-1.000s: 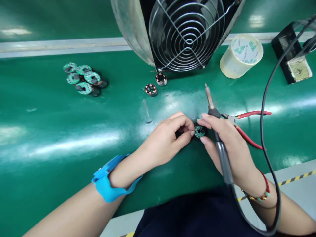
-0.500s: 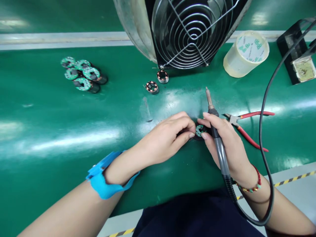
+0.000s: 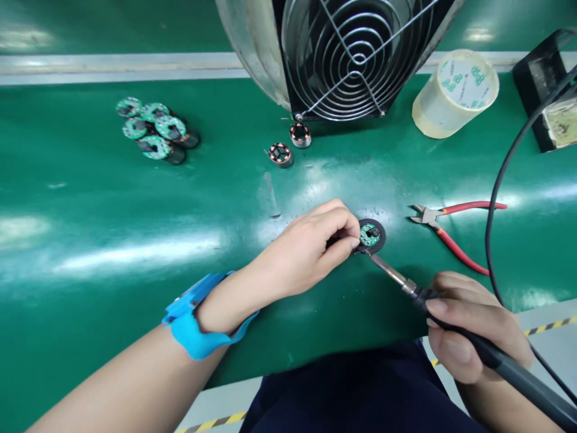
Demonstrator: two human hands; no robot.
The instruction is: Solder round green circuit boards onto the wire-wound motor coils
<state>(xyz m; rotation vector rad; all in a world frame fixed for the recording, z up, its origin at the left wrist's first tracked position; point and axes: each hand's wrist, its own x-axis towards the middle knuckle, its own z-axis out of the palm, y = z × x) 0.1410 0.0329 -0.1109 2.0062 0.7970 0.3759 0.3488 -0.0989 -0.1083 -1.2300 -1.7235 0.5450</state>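
My left hand (image 3: 318,246) is closed, thumb and forefinger pinched together at the left edge of a small round green circuit board (image 3: 369,235). What lies between those fingertips is hidden. The board sits within a black ring (image 3: 381,241) on the green bench, with a dark piece near its middle. In my right hand (image 3: 478,328) is a soldering iron (image 3: 469,335), gripped like a pen. Its metal tip (image 3: 383,263) points up and left to the ring's lower edge, close to my left fingertips; whether it touches is unclear.
Red-handled cutters (image 3: 430,216) lie spread right of the board. Two copper-wound stators (image 3: 280,155) sit below the caged fan (image 3: 356,66). Several board-topped motor parts (image 3: 155,147) cluster at left. A tape roll (image 3: 451,99) and an iron stand (image 3: 536,90) are at right; the iron's cord (image 3: 491,240) hangs there.
My right hand has left the board and drawn back down and right. The soldering iron has turned from pointing up to having its tip by the ring. My left hand stays put.
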